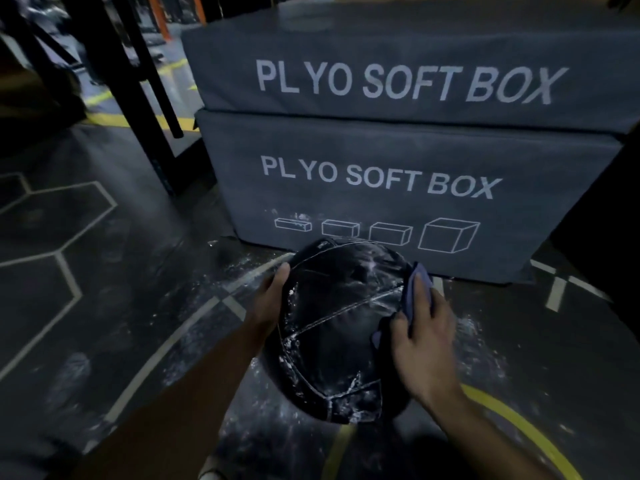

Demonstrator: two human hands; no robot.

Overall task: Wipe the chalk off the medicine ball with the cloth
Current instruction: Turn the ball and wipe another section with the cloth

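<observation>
Nearest us, two bare forearms reach forward and down over the dark floor (104, 278). The left grip (268, 299) is on the left flank of the medicine ball (339, 327), wrist bent, thumb up along the top edge, fingers wrapping round the far side out of view, so it's holding the ball firmly. Over on the right, the right grip (422, 341) lies palm-down on the ball's right shoulder, fingers stretched nearly straight and pointing away, pressing the bluish cloth (419, 282) flat against the skin. That grip isn't curled; the cloth pokes out past the fingertips and bunches beside the thumb.

The ball itself is black, sitting on the floor between both grips, with white chalk smears along its seams and lower panels. White chalk dust (242, 268) is scattered on the floor around it, and a curved yellow line (519, 420) sweeps by on the right.

Just behind the ball, two grey boxes stacked: the lower box (398, 150) and the upper box (398, 39), both printed "PLYO SOFT BOX". Far left, black rack posts (128, 64).
</observation>
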